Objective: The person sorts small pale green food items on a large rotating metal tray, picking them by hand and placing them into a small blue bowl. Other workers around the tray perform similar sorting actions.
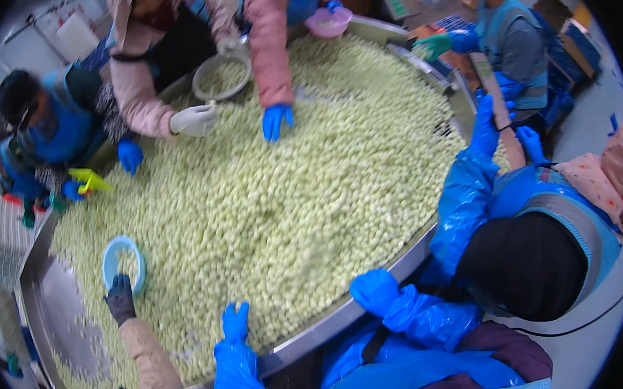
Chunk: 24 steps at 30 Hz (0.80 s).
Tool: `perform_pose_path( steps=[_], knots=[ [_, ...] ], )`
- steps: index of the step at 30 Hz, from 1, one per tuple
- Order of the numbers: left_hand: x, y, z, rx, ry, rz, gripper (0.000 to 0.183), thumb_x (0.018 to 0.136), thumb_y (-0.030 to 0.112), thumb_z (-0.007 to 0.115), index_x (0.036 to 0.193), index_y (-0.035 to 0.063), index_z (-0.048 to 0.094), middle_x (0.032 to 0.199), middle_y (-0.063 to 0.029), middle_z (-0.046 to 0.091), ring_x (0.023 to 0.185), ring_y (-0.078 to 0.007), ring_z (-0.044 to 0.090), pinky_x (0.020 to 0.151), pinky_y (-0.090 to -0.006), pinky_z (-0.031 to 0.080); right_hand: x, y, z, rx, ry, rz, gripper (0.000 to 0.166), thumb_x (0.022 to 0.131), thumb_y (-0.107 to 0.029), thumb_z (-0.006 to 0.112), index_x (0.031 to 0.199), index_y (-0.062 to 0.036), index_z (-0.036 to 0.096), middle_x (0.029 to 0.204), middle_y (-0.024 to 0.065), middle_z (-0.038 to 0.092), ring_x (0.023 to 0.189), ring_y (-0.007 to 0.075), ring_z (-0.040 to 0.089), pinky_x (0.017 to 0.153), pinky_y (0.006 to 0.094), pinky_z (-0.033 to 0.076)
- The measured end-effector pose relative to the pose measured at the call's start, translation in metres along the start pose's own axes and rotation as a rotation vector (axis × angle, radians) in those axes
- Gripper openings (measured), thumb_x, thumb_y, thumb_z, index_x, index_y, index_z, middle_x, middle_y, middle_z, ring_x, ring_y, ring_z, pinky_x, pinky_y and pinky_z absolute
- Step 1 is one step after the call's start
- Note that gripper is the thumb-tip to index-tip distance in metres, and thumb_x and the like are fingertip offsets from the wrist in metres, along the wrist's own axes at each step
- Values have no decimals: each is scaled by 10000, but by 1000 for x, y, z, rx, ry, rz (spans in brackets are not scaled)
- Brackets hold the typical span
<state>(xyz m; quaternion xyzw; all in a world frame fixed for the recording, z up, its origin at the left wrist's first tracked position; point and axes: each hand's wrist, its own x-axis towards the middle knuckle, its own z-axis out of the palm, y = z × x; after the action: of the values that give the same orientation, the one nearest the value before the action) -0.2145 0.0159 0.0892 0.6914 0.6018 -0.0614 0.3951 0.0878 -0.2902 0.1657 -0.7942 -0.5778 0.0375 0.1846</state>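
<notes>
My left hand, in a blue glove and blue sleeve cover, lies with fingers apart at the near edge of a thick layer of small, pale green, rounded produce pieces. Nothing shows in its grip. Farther right, my right hand, also blue-gloved, is over the near metal rim of the large tray table. Its fingers look bent, but whether it holds anything cannot be told. A light blue bowl with some pieces stands on the layer to the left, a co-worker's dark-gloved hand at it.
Several co-workers stand around the table, their gloved hands over the produce. A grey bowl and a pink bowl are at the far side. Close on my right, a co-worker in a black hood raises an arm. Stacked white trays stand left.
</notes>
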Motion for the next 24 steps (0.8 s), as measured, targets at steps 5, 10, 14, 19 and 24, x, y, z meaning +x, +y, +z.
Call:
perform_pose_path(
  steps=[5, 10, 14, 19, 24],
  knots=[
    [16, 6, 30, -454, -129, -150, 874, 886, 555, 667, 1515, 32, 359, 1513, -144, 442, 1394, -271, 406, 1153, -399, 318, 5, -4, -8, 59, 13, -26, 219, 910, -307, 613, 745, -164, 629, 705, 78, 593, 673, 284, 610, 591, 470, 448],
    [8, 58, 40, -550, -337, -215, 994, 845, 595, 685, 1571, 87, 234, 1579, -134, 320, 1439, -293, 316, 1151, -472, 287, 7, -6, -9, 50, -9, -20, 186, 888, -290, 627, 764, -152, 633, 709, 75, 595, 677, 279, 611, 592, 465, 448],
    [-33, 119, 28, -506, -450, -270, 1067, 827, 639, 676, 1601, 119, 158, 1640, -89, 222, 1496, -280, 220, 1179, -485, 229, 9, -9, -8, -39, -43, -19, 154, 856, -252, 622, 734, -158, 607, 698, 69, 581, 680, 272, 611, 614, 455, 452],
    [-52, 163, 45, -558, -504, -191, 885, 898, 592, 613, 1573, 180, 215, 1451, -164, 470, 1179, -365, 577, 847, -480, 531, 14, -14, -11, 34, -46, 11, 150, 854, -254, 637, 754, -147, 604, 750, 73, 585, 712, 282, 601, 656, 457, 454],
    [-49, 234, 132, -903, -654, 310, 705, 942, 381, 653, 1482, 49, 344, 1335, -201, 551, 1056, -305, 672, 726, -359, 596, 18, -17, -13, 85, -34, 63, 161, 863, -251, 647, 777, -118, 618, 780, 99, 595, 747, 306, 602, 680, 453, 455]
  ],
)
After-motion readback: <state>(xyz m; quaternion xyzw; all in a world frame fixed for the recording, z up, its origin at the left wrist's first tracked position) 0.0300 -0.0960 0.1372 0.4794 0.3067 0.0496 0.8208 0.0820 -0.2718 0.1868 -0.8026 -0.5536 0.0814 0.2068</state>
